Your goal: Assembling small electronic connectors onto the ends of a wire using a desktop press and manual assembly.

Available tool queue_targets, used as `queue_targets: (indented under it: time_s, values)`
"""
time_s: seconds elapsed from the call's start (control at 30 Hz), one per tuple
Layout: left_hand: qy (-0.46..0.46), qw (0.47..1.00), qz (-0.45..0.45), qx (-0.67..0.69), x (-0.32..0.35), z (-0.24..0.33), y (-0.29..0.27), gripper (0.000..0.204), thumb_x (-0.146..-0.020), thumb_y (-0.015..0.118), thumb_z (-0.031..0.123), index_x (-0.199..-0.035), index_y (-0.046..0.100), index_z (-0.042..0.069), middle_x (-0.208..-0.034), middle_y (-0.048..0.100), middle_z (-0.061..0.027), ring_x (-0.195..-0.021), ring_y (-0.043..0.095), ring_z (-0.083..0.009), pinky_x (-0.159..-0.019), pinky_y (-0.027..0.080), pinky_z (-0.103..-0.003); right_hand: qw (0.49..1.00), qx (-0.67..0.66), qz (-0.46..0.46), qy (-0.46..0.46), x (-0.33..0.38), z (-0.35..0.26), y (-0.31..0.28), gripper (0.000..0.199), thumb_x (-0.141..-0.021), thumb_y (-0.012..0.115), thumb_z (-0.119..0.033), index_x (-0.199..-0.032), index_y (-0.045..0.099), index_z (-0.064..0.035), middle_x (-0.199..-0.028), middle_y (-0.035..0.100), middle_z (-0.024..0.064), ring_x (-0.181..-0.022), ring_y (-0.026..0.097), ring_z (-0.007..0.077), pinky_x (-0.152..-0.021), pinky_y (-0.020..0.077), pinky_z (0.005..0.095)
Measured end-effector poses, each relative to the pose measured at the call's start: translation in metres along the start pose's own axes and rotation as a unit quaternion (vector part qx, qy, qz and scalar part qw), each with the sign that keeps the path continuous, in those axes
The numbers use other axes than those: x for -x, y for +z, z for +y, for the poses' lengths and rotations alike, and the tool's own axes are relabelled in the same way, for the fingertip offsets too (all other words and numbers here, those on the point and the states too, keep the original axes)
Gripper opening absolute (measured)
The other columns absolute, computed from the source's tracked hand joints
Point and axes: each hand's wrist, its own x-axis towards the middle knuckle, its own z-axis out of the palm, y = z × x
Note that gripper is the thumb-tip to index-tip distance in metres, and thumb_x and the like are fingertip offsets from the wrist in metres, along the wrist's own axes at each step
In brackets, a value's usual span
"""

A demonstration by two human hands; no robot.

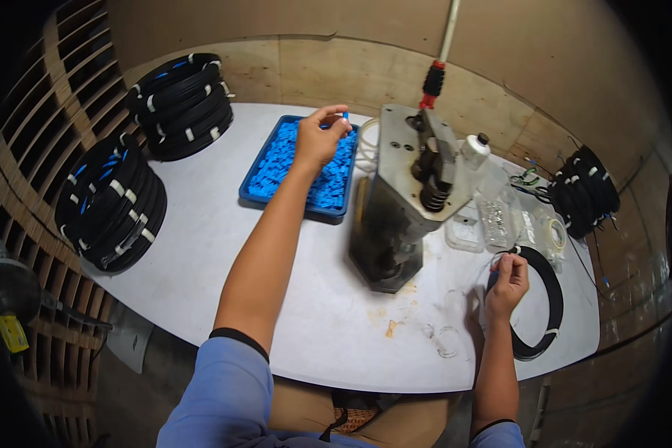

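Note:
Over a dark blue tray (255, 196) full of small blue plastic pieces (280, 164), my left hand (319, 142) is raised. Its thumb and fingertips pinch one small blue plastic piece (346, 116). At the right of the table, my right hand (507, 287) is closed in a pinch beside a flat coil of black cable (552, 291) tied with white bands. A thin dark end of that cable runs to its fingertips, which partly hide it. Between my hands stands a heavy metal press (403, 201) with a lever and a spring on top.
Stacked black cable coils stand at the left, one stack (183, 112) behind another (116, 209). Behind my right hand are clear plastic boxes (493, 224), a white bottle (476, 149), a tape roll (555, 233) and more coiled cable (586, 190). A red-and-black-ended pole (434, 78) rises behind the press.

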Motion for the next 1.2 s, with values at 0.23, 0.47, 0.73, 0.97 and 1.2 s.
queue_targets:
  time_s: [0.23, 0.47, 0.73, 0.97, 1.2]
  values:
    - [0.039, 0.984, -0.074, 0.155, 0.008, 0.139, 0.047, 0.027, -0.094, 0.059, 0.002, -0.121, 0.061, 0.000, -0.109, 0.067, -0.0121, -0.092, 0.066, -0.0162, -0.083, 0.055, -0.027, 0.998, -0.064, -0.010, 0.004, -0.025, -0.002, -0.006, 0.012, -0.097, 0.060, -0.011, -0.091, 0.058, -0.0015, -0.076, 0.061, 0.0030, -0.069, 0.057, 0.0093, -0.068, 0.0467, 0.0233]
    - [0.042, 0.960, -0.171, 0.218, 0.029, 0.205, 0.097, 0.028, -0.093, 0.061, 0.003, -0.121, 0.060, 0.001, -0.108, 0.068, -0.0130, -0.092, 0.066, -0.0149, -0.082, 0.055, -0.025, 0.994, -0.100, -0.043, 0.028, -0.068, -0.008, -0.013, 0.014, -0.097, 0.062, -0.014, -0.092, 0.060, -0.0004, -0.077, 0.062, 0.0028, -0.069, 0.058, 0.0084, -0.066, 0.0482, 0.0241]
    - [0.011, 0.936, -0.261, 0.235, 0.073, 0.213, 0.176, 0.028, -0.093, 0.062, 0.004, -0.121, 0.060, 0.000, -0.108, 0.068, -0.0145, -0.094, 0.068, -0.0184, -0.083, 0.056, -0.028, 0.981, -0.176, -0.062, 0.060, -0.073, -0.011, -0.026, 0.013, -0.096, 0.063, -0.014, -0.094, 0.062, -0.0006, -0.076, 0.062, 0.0023, -0.065, 0.058, 0.0076, -0.063, 0.0494, 0.0230]
    - [-0.115, 0.911, -0.283, 0.276, 0.103, 0.147, 0.225, 0.033, -0.091, 0.065, 0.006, -0.123, 0.059, 0.004, -0.107, 0.068, -0.0140, -0.093, 0.066, -0.0175, -0.083, 0.055, -0.030, 0.979, -0.168, -0.075, 0.084, -0.062, -0.011, -0.033, 0.017, -0.097, 0.062, -0.018, -0.093, 0.062, -0.0016, -0.076, 0.065, 0.0031, -0.067, 0.059, 0.0077, -0.064, 0.0491, 0.0228]
    - [-0.161, 0.905, -0.276, 0.280, 0.112, 0.105, 0.248, 0.032, -0.090, 0.067, 0.007, -0.121, 0.059, 0.002, -0.107, 0.068, -0.0147, -0.093, 0.066, -0.0179, -0.083, 0.055, -0.030, 0.958, -0.229, -0.070, 0.159, -0.058, -0.013, -0.028, 0.019, -0.099, 0.059, -0.020, -0.098, 0.059, -0.0008, -0.074, 0.062, 0.0036, -0.067, 0.058, 0.0096, -0.065, 0.0475, 0.0241]
